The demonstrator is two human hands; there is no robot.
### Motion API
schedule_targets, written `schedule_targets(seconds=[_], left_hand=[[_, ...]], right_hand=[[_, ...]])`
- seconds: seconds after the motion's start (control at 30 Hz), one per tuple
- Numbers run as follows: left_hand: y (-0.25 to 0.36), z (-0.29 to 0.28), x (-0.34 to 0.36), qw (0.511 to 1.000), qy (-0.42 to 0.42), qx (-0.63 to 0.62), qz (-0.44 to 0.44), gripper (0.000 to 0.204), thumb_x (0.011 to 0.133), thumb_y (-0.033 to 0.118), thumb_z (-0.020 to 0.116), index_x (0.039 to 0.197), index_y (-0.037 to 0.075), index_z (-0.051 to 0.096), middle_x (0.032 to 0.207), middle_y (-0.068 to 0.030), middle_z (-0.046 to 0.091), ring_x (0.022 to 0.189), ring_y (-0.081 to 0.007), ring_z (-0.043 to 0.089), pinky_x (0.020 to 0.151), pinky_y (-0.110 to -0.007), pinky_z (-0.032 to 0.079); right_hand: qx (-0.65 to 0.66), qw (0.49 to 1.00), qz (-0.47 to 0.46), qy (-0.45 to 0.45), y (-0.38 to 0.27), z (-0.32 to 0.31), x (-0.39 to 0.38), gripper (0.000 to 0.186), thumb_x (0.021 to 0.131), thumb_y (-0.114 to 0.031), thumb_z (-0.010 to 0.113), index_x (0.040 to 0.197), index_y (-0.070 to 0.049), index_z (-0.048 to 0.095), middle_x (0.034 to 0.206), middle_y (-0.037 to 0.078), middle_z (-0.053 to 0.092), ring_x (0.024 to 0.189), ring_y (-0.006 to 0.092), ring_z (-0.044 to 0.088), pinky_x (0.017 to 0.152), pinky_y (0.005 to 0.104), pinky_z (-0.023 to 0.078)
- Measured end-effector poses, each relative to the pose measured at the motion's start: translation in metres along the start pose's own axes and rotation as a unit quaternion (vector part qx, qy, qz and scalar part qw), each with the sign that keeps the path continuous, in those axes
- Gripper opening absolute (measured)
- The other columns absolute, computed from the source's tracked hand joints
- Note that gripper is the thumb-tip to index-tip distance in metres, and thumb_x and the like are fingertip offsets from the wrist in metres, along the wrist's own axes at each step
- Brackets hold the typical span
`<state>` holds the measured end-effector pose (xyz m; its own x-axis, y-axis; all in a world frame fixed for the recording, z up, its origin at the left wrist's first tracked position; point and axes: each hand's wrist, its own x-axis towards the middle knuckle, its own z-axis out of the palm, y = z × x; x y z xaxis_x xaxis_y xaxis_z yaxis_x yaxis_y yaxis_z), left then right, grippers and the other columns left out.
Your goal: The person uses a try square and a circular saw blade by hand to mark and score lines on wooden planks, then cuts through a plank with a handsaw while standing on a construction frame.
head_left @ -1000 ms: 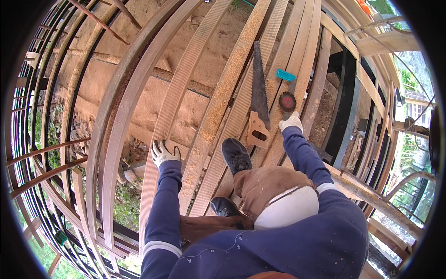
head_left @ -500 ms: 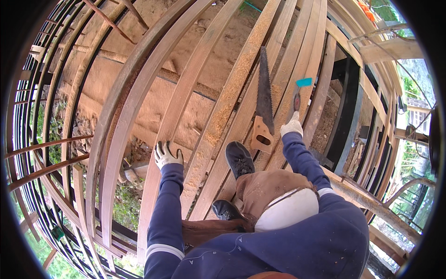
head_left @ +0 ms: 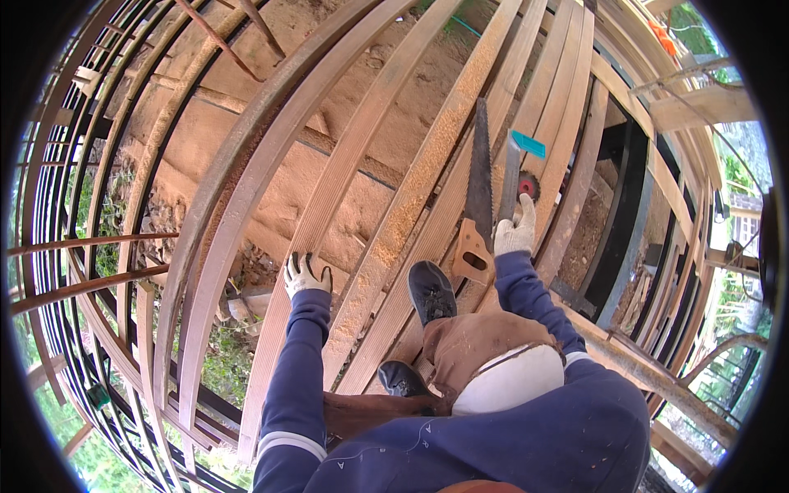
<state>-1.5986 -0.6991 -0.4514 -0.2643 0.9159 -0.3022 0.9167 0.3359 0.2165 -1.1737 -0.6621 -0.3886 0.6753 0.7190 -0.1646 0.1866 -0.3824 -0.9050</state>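
Note:
My left hand (head_left: pixel 308 275), in a pale glove, lies with fingers spread on a long ridged plank (head_left: pixel 341 193). At the right, my gloved right hand (head_left: pixel 515 234) closes on the lower end of a try square's metal blade; the fingertips' grip is partly hidden. That try square (head_left: pixel 509 177) has a teal stock at its far end. Just beyond my fingers, touching or close to them, is a round dark disc with a red centre (head_left: pixel 528 187); its kind is unclear. A handsaw (head_left: pixel 479 172) with a wooden handle lies on the planks left of the square.
Long planks run side by side with gaps; sawdust (head_left: pixel 411 209) covers one. Bare soil (head_left: pixel 279 197) shows below at the left. My dark shoes (head_left: pixel 431 292) stand on the planks. Rusty rods (head_left: pixel 90 242) stick in from the left. Dark beams (head_left: pixel 612 209) lie at the right.
My right hand has drawn back slightly and turned the try square, so its blade now shows broadside. The red-centred disc shows more fully. My left hand stays on its plank; the view has shifted a little.

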Motion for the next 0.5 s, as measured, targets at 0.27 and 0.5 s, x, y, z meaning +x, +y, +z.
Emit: schedule_targets(seconds=[0.27,0.5], left_hand=[[-0.085,0.028,0.037,0.949,0.087,-0.302,-0.032,0.073,0.081,0.034,0.079,0.139,-0.001,0.052,0.133,-0.0242,0.061,0.129,-0.0372,0.055,0.110,-0.043,0.043],[-0.032,-0.107,0.067,0.877,0.018,-0.455,0.157,0.061,0.100,0.027,0.065,0.151,0.004,0.041,0.150,-0.0163,0.049,0.139,-0.0261,0.045,0.114,-0.038,0.036]], right_hand=[[0.151,0.946,-0.042,-0.284,-0.069,0.053,-0.059,0.065,0.081,0.016,0.041,0.141,-0.004,0.054,0.096,0.006,0.063,0.061,0.0099,0.055,0.051,0.0232,0.046],[0.350,0.603,0.270,-0.664,-0.083,0.072,-0.089,0.072,0.088,-0.026,0.077,0.147,0.000,0.043,0.084,0.007,0.063,0.052,0.0106,0.055,0.044,0.0229,0.042]])
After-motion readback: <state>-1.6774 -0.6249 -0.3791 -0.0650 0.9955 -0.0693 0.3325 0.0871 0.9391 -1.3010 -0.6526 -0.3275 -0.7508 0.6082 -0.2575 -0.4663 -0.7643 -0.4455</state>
